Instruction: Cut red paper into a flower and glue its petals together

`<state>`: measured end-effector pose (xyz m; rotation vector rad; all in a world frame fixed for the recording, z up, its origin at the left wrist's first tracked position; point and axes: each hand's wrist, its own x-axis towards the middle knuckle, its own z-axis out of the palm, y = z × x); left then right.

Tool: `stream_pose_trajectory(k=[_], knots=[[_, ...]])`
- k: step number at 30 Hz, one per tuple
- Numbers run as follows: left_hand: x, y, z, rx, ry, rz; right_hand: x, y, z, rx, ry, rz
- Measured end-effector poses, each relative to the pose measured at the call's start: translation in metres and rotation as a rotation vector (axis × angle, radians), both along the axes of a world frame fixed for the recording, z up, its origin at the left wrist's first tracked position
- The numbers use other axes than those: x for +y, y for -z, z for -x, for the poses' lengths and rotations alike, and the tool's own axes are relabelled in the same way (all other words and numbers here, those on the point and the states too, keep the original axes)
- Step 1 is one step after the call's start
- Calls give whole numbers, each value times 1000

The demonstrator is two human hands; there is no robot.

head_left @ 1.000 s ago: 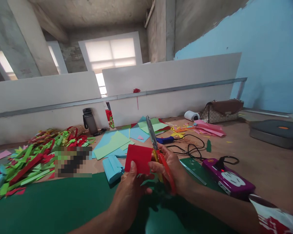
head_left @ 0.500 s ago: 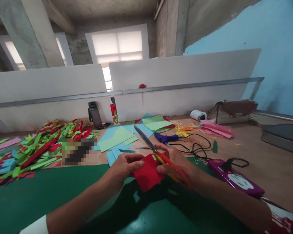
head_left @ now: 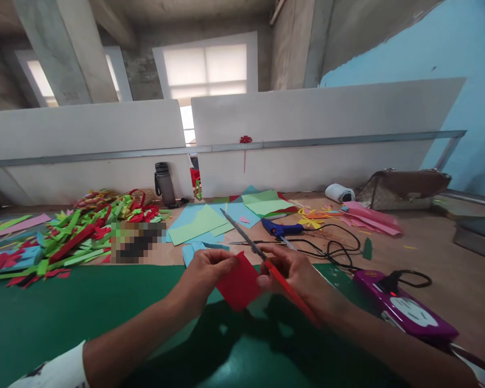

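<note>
Pinching the red paper square [head_left: 240, 280] at its left edge, my left hand [head_left: 207, 269] is closing thumb and fingers on it, just above the green cutting mat [head_left: 64, 318]. My right hand [head_left: 297, 275] is gripping the red-handled scissors [head_left: 262, 253] just right of the square, fingers curled shut round the handles (blades slightly parted, pointing up-left past the square's top). Left of the mat's far edge, paper strips [head_left: 76, 237] are lying heaped; right of the mat, a purple power strip [head_left: 404, 310] is sitting.
</note>
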<state>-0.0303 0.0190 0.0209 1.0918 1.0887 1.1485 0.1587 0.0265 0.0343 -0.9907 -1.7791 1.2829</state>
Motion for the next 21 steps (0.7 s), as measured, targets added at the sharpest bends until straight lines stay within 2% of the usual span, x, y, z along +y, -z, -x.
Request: stream_pose_trajectory(k=[4,7,10,14,21], knots=[[-3,-2,13,-122,-73,-25,4,-3,-11,-298,138,-268],[-6,-2,19,-192,-96,-27,6,3,-16,-455,177,-574],[-7,0,22,-229,-115,-21,7,11,-17,-556,180,-736],[-8,0,24,-208,-142,-14,6,17,-15,-612,159,-756],[-11,2,21,-156,-138,-64,1,15,-13,-594,118,-696]])
